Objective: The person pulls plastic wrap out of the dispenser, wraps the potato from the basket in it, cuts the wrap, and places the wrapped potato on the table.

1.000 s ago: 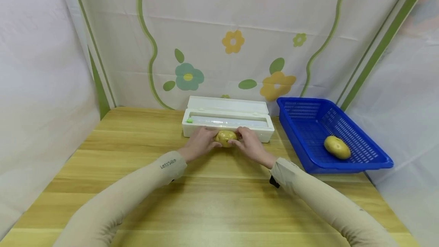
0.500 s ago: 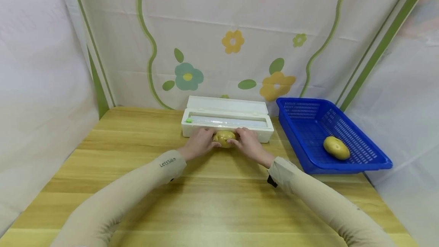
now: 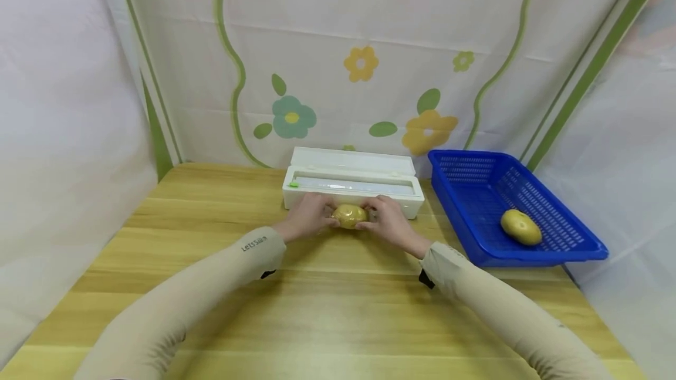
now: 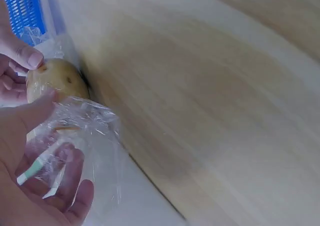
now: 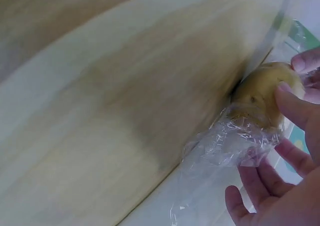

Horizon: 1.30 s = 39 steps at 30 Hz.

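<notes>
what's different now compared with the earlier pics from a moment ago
Little: the thumb of the right hand has slid outward, to the person's right, so more of the film-covered potato shows between the thumbs. Nothing was visibly let go: the left hand still holds it too. The second potato in the blue basket and the open white box stayed put.

We see the left hand (image 3: 308, 216) and right hand (image 3: 391, 225) cut off in their wrist views; the underside of the potato (image 3: 350, 216) is hidden, the sleeve lettering (image 3: 254, 244) blurred.
</notes>
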Motion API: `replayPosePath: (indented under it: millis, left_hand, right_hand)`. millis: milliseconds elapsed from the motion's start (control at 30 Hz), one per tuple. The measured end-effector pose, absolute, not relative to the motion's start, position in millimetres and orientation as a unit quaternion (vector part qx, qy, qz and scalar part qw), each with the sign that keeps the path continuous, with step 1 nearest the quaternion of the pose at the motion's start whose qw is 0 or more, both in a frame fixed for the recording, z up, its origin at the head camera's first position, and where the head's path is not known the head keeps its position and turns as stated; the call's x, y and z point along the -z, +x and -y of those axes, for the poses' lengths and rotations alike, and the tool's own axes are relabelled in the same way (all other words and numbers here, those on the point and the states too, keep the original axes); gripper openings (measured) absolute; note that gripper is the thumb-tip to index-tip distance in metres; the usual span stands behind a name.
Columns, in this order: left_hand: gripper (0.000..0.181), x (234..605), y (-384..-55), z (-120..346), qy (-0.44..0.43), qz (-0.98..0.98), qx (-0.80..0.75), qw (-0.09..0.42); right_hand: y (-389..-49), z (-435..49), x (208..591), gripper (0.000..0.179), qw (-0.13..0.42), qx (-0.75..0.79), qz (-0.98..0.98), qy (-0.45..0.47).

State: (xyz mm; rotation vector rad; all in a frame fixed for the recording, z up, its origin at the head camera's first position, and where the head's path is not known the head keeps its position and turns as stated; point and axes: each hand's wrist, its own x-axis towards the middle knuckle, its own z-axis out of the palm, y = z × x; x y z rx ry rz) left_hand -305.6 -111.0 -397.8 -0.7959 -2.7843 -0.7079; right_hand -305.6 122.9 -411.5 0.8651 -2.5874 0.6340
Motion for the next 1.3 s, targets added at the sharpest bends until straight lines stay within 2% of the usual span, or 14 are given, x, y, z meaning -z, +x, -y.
replayPosePath:
  millis: [300, 600, 967, 1200, 1300]
  left_hand:
    - [0.038, 401, -302, 114, -0.29, 0.928, 0.21, 0.101]
    - [0.037, 401, -298, 115, -0.305, 0.923, 0.199, 0.122]
    - [0.035, 396, -296, 127, -0.304, 0.909, 0.264, 0.108]
    - [0.051, 387, -300, 151, -0.273, 0.897, 0.291, 0.19]
    - [0.06, 383, -308, 166, -0.232, 0.897, 0.329, 0.182]
  right_hand:
    - [-304, -123, 406, 0.039, 0.139, -0.22, 0.914, 0.31]
    - [-302, -121, 403, 0.048, 0.118, -0.214, 0.919, 0.309]
    - [-298, -119, 392, 0.046, 0.119, -0.198, 0.918, 0.323]
    - [-299, -113, 377, 0.04, 0.144, -0.226, 0.897, 0.351]
    - [-301, -108, 370, 0.037, 0.155, -0.245, 0.886, 0.361]
